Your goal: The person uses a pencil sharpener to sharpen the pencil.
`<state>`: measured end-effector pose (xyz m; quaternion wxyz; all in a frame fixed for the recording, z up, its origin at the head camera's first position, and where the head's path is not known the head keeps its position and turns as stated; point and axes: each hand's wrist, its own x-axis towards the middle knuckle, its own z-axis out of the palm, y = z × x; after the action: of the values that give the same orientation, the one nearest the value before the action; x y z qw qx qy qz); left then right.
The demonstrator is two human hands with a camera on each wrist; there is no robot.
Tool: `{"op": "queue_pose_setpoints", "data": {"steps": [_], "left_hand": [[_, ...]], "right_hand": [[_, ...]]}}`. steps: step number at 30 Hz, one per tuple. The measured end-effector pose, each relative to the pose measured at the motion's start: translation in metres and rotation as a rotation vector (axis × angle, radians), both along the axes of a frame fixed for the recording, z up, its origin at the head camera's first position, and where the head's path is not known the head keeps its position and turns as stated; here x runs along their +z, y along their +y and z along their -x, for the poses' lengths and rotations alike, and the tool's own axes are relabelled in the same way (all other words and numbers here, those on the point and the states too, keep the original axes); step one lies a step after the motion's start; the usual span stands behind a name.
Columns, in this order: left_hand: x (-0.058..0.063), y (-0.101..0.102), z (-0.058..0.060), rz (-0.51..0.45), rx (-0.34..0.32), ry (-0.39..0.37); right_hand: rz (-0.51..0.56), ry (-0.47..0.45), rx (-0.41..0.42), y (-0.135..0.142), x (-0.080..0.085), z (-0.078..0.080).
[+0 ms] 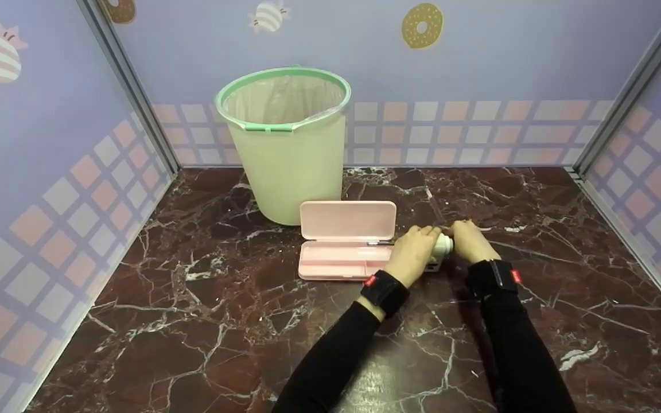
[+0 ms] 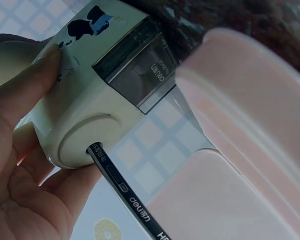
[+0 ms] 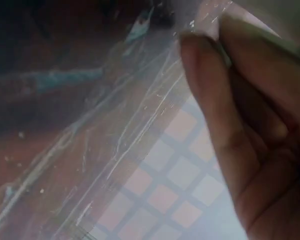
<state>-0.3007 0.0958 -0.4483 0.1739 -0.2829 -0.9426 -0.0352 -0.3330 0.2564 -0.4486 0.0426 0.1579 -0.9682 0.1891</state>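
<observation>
A dark pencil printed with pale lettering (image 2: 126, 194) sits with its end in a cream plastic sharpener with dark printed figures (image 2: 82, 95)

The left hand (image 1: 413, 252) grasps the sharpener's body, thumb on one side and fingers round the other, near the right end of an open pink plastic pencil case (image 1: 348, 222); the pencil reaches from the sharpener's round face over the case. The right hand (image 1: 471, 241) is at the sharpener's far end, fingers bent and thumb close to them, but what, if anything, it grips cannot be told. Behind the case stands a pale green lined bin (image 1: 290, 166) on the dark red marbled tabletop (image 1: 238, 361)
</observation>
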Motion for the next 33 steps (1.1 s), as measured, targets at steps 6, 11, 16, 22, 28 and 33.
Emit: {"op": "queue_pose_setpoints", "data": {"steps": [6,11,16,22,28,33], "left_hand": [[-0.002,-0.001,-0.001,-0.007,0.02,0.012],[-0.002,-0.002,0.0,-0.001,0.026,0.018],[-0.003,-0.001,0.001,0.002,0.016,0.021],[-0.002,-0.001,0.001,-0.016,0.024,0.019],[-0.001,-0.001,-0.001,-0.037,0.017,0.027],[0.0,0.0,-0.001,-0.045,0.023,0.029]], "right_hand": [[0.011,-0.115,0.021,0.002,0.001,-0.013],[0.028,-0.169,0.007,0.0,0.007,-0.025],[0.017,-0.165,0.012,0.001,0.014,-0.033],[0.014,-0.223,0.048,0.002,0.021,-0.034],[0.006,-0.267,0.061,0.004,0.026,-0.036],[0.012,-0.279,0.071,0.005,0.03,-0.038]]}}
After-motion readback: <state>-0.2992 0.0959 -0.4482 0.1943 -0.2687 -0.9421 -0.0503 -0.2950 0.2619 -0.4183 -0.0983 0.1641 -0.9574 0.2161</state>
